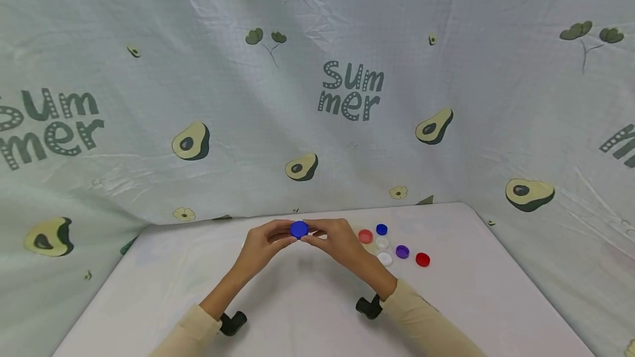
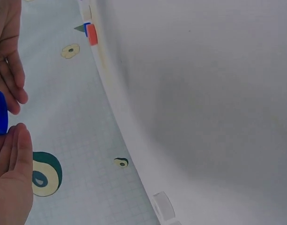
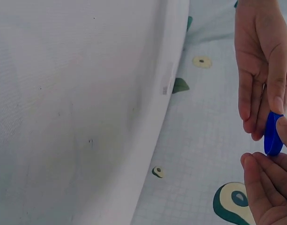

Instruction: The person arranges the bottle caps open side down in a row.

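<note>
Fingers and thumbs of both hands meet at one blue cap, the left hand [image 1: 265, 239] pinching it from the left and the right hand [image 1: 338, 237] from the right. The wrist views show other fingers stretched fairly straight, lying close beside one another. The blue cap [image 1: 299, 229] sits between the two hands, its round face turned toward the head camera, held up off the white surface [image 1: 317, 313], with a soft shadow below. Just beyond the right hand is a loose cluster of small round caps on the surface: a coral cap [image 1: 365, 236] nearest the hand, a second blue cap [image 1: 381, 229] beside it toward the far edge, two white caps [image 1: 384, 259] one nearer than the other, a purple cap [image 1: 402, 252] to their right and a red cap [image 1: 423, 259] farthest right. The left wrist view also catches a pale, translucent round piece [image 2: 165, 206] near the far edge. Beige sleeves [image 1: 426, 321] cover the forearms, and a black device [image 1: 369, 308] hangs under each wrist. Behind the surface hangs a pale cloth [image 1: 238, 180] printed with avocados, flowers and the word "summer".
</note>
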### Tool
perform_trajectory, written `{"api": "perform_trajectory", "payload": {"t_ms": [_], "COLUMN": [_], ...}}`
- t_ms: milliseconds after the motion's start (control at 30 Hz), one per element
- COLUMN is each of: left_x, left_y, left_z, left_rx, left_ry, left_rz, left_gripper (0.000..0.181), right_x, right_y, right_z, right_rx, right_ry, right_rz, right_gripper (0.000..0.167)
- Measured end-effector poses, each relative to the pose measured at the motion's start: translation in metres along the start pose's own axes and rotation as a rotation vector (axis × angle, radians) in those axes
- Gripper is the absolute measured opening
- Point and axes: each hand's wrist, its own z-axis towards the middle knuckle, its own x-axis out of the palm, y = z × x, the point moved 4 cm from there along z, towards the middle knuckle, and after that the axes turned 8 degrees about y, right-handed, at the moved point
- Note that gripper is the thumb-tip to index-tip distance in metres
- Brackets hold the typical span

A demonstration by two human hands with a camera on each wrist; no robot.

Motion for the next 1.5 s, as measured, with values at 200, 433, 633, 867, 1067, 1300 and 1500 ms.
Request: {"api": "perform_trajectory", "payload": {"t_ms": [200,433,633,867,1067,1300,1500], "left_x": [-0.004,-0.011,-0.026,-0.043,-0.052,-0.058,-0.062], "left_y": [-0.001,0.001,0.005,0.013,0.023,0.038,0.048], "left_z": [0.003,0.008,0.015,0.016,0.013,0.004,0.001], "left_rx": [0.005,-0.031,-0.072,-0.128,-0.165,-0.216,-0.222], "left_ry": [0.0,0.023,0.094,0.162,0.177,0.174,0.156], "left_rz": [0.005,0.09,0.096,0.173,0.229,0.211,0.183], "left_gripper": [0.037,0.038,0.037,0.04,0.04,0.04,0.038], "right_x": [0.002,0.003,0.006,0.016,0.03,0.048,0.059], "right_y": [-0.001,-0.002,-0.005,-0.003,-0.005,-0.008,-0.011], "right_z": [0.004,0.009,0.019,0.032,0.043,0.051,0.059], "right_rx": [0.015,0.036,0.06,0.081,0.121,0.164,0.192], "right_ry": [0.011,0.002,0.013,0.037,0.044,0.077,0.091], "right_rz": [-0.009,0.004,0.038,0.052,0.099,0.168,0.179], "right_gripper": [0.039,0.039,0.039,0.038,0.038,0.035,0.034]}}
